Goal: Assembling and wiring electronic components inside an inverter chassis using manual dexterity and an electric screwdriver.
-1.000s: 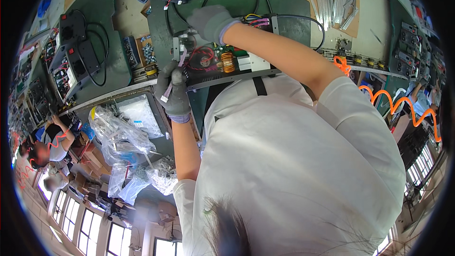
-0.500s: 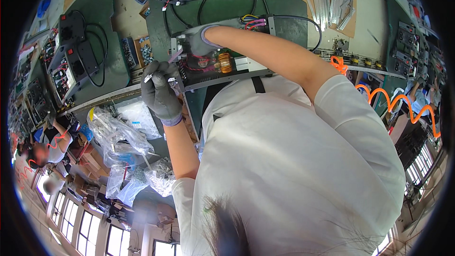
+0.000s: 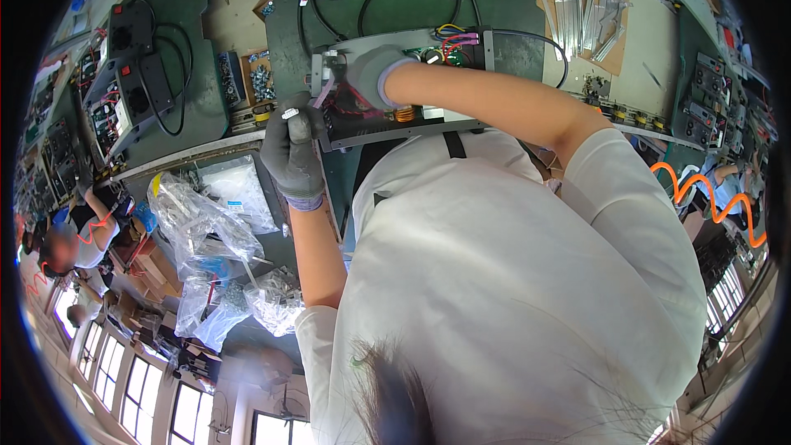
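two gloved hands working at an open metal box on the green surface.

nearest, clear plastic bags [image 3: 210,235] lie at the left. the left hand [image 3: 294,151] is closed around a small pale tool at the box's left edge; the right hand [image 3: 368,76] rests curled inside the box [image 3: 461,41] among red wires and a copper coil, what it grips hidden. judged mid-assembly: the next move calls for steady aim in tight wiring. beyond, metal strips [image 3: 585,21].

Plastic bags [image 3: 210,239] left of open chassis [image 3: 404,82] on workbench [image 3: 511,41]
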